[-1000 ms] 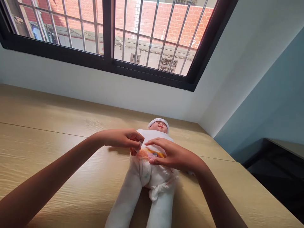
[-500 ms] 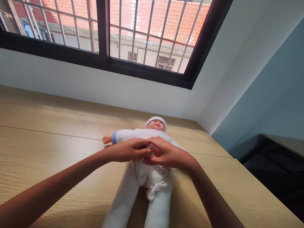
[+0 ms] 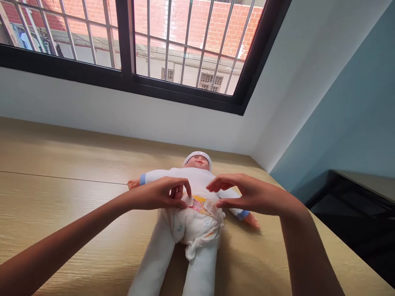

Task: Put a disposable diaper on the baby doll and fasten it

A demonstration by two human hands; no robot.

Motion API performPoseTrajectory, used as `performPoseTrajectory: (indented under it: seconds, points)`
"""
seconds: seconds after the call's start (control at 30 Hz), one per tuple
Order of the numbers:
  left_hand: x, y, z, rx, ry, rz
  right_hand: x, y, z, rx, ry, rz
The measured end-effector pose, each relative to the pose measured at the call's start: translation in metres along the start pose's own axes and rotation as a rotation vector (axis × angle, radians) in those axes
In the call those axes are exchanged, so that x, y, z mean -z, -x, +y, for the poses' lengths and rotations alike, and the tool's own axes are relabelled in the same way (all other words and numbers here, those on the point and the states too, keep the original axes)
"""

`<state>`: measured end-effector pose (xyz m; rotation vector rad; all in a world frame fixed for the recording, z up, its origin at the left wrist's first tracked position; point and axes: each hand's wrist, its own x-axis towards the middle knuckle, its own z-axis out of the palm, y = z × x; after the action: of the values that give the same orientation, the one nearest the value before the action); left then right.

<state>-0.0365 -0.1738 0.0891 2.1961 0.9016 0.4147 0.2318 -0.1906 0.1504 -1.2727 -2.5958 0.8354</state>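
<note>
A baby doll [image 3: 197,179] in white clothes and a white cap lies on its back on the wooden table [image 3: 61,197], head toward the window. It wears a white diaper [image 3: 193,226] with a coloured waistband. My left hand [image 3: 163,193] rests on the left side of the waistband, fingers curled and pinching it. My right hand [image 3: 247,194] hovers just off the right side of the waistband, thumb and fingers apart, holding nothing. The doll's arms stick out to both sides.
A white wall and a black-framed barred window [image 3: 129,78] stand behind the table. A blue wall [image 3: 348,115] is at the right, with a dark surface [image 3: 354,213] beyond the table's right edge.
My hands were together over the doll's belly half a second ago. My right hand has since lifted off to the right and opened; the left stays at the waistband.
</note>
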Motion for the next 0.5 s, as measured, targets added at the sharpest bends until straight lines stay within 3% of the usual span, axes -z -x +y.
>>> performPoseTrajectory:
  seconds: [0.17, 0.5]
  points:
    - [0.002, 0.0, -0.002, 0.002, -0.078, 0.059, -0.016, -0.007, -0.002, -0.142, 0.035, 0.006]
    - [-0.011, 0.002, -0.001, 0.065, -0.161, 0.221, -0.041, -0.027, -0.011, -0.17, 0.157, 0.131]
